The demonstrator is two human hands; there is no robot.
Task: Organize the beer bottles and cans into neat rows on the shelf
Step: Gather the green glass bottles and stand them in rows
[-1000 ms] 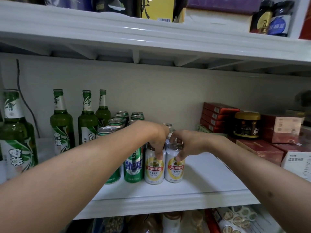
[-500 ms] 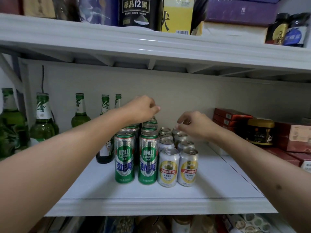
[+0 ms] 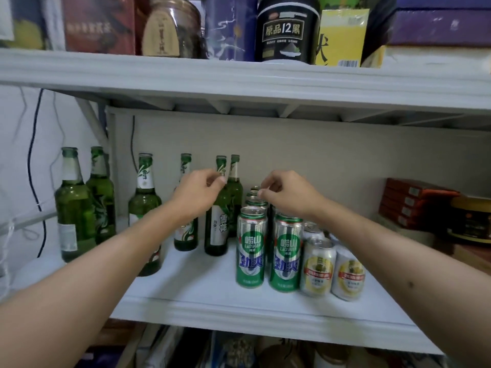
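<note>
With left hand (image 3: 198,191) curled loosely beside an upright green bottle (image 3: 219,208) neck, gripping nothing certain, and right hand (image 3: 285,192) curled empty above tall cans (image 3: 251,245) standing below on shelf (image 3: 202,282).

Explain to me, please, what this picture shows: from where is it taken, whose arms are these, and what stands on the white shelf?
The camera sits on a person's head, looking forward and down, so the two arms are that person's own. On the white shelf stand green beer bottles, tall green cans and shorter yellow-labelled cans in rows. The left hand is at the neck of one bottle; whether it grips is unclear. The right hand hovers over the cans, fingers curled, holding nothing.
</note>
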